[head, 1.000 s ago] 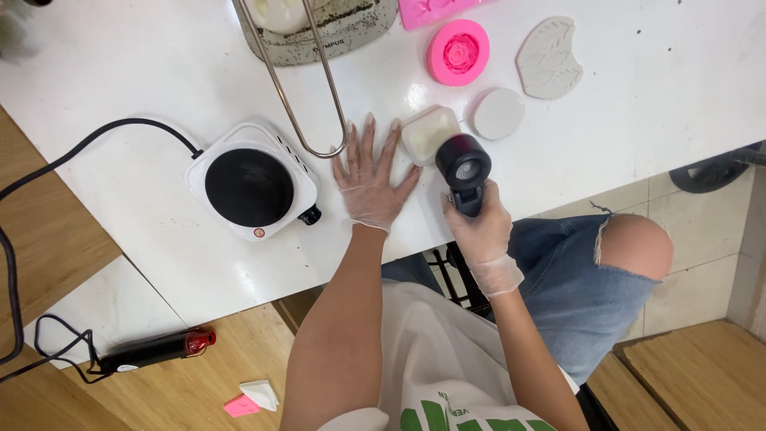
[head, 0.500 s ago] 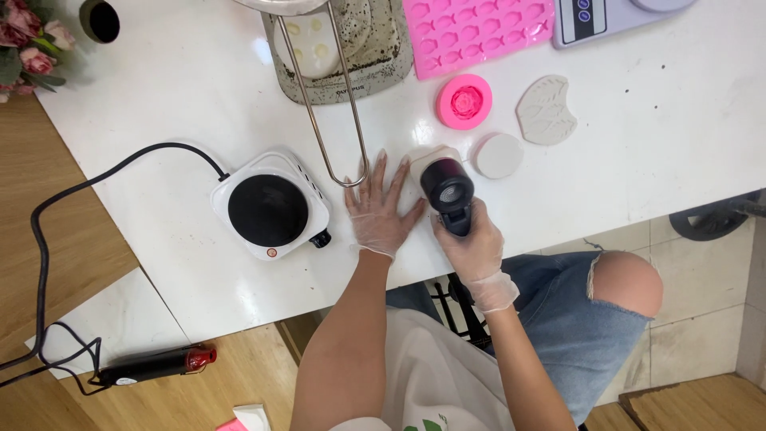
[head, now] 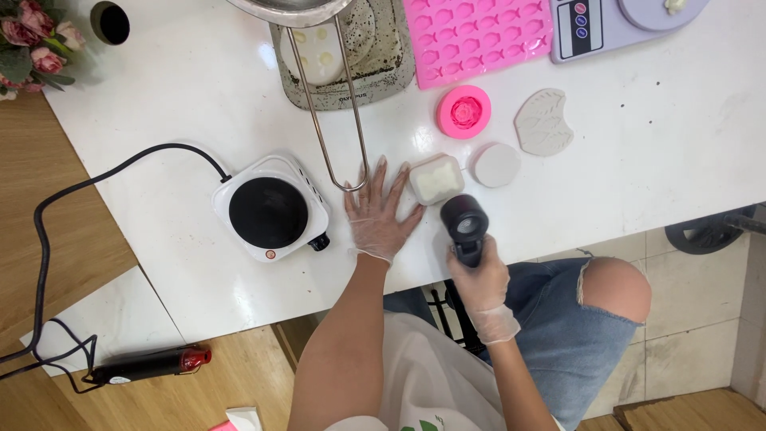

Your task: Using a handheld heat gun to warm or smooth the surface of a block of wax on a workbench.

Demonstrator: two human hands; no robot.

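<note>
My left hand, in a clear glove, lies flat on the white table with fingers spread, its thumb side touching a cream rectangular mould. My right hand, also gloved, grips a black heat gun whose round nozzle points at that mould from just below it. A white round disc sits right of the mould. A pink round rose mould and a grey leaf-shaped mould lie farther back.
A small white hot plate with a black cord stands left of my left hand. Behind are a metal pot's long wire handle, a speckled tray, a pink multi-cavity mould and a lilac scale. Flowers sit far left.
The view has shifted so more of the table's back shows. My right hand has drawn the heat gun slightly nearer to me, below the cream mould. My left hand stays flat.
</note>
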